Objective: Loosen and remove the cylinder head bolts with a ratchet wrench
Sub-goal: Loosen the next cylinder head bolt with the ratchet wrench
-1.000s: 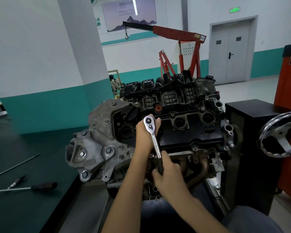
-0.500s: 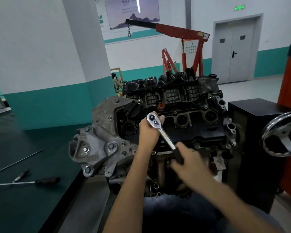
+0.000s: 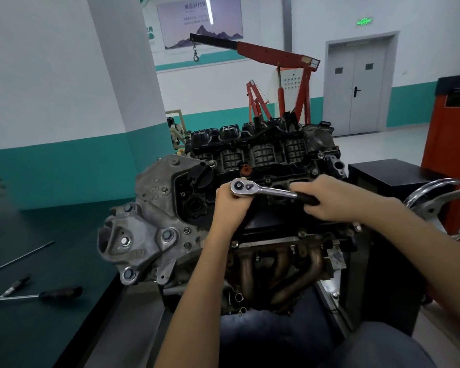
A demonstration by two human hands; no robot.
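The left hand (image 3: 230,205) is gripping under the head of the ratchet wrench (image 3: 266,191), fingers curled around it. The right hand (image 3: 327,197) is clenching its black handle, above the engine (image 3: 250,160).

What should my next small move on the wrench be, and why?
Probably ratchet the handle back toward you for another stroke. The right hand has swung the ratchet wrench out to the right, while the left hand steadies its head on the engine.
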